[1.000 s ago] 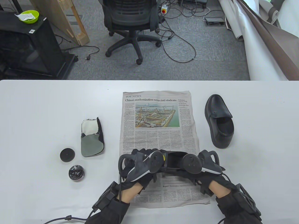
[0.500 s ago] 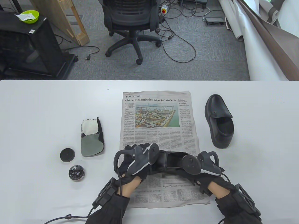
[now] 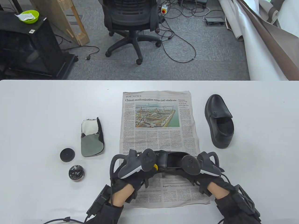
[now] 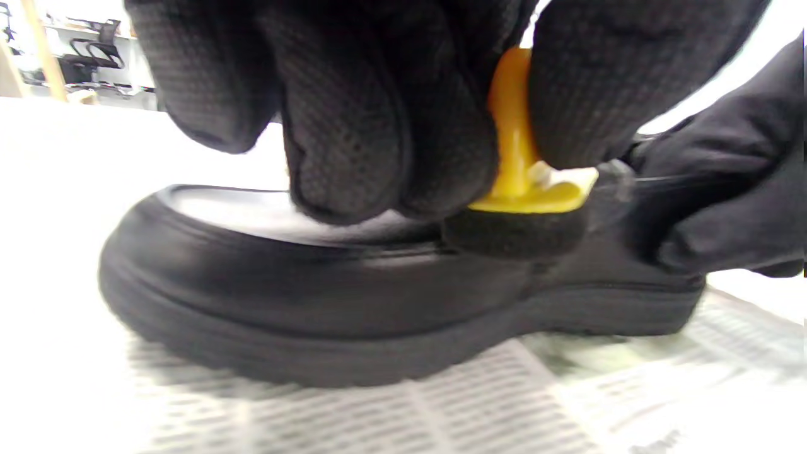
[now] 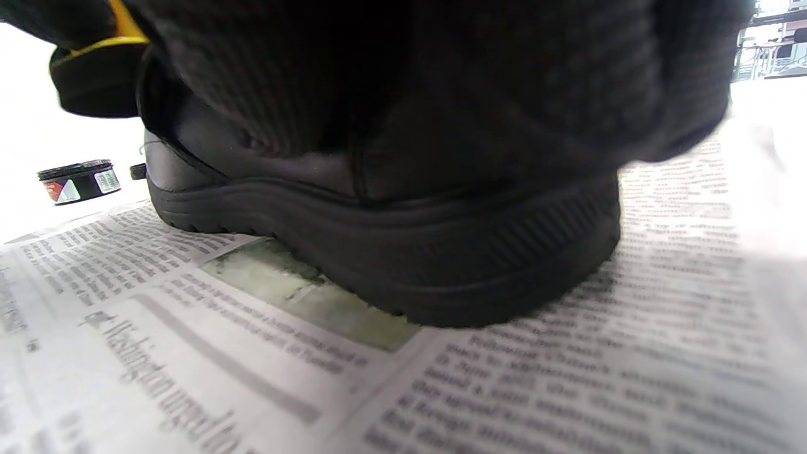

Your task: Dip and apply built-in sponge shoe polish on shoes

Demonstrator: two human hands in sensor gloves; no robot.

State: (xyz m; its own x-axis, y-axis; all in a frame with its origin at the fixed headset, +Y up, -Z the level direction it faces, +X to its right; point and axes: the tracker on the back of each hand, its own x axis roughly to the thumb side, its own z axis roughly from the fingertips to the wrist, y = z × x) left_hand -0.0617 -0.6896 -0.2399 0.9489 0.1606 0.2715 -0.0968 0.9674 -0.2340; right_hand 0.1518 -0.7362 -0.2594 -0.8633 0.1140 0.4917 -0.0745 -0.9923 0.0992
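A black shoe [image 3: 171, 161] lies sideways on the newspaper [image 3: 158, 121] near the table's front edge. My left hand [image 3: 137, 172] pinches a yellow-handled sponge applicator [image 4: 523, 195], whose black sponge presses on the shoe's upper [image 4: 265, 265]. My right hand [image 3: 198, 172] grips the shoe's heel end [image 5: 441, 252] and holds it in place; its fingers fill the top of the right wrist view. The open polish tin [image 3: 76, 173] sits at the left, with its black lid [image 3: 67, 155] just behind it.
A second black shoe [image 3: 219, 121] stands on the table to the right of the newspaper. A grey and white polishing mitt [image 3: 91, 137] lies left of the paper. An office chair [image 3: 129, 21] and cables are on the floor beyond the table.
My left hand swung toward me and a little left, drawing the sponge across the shoe. The shoe turned slightly. My right hand stayed put.
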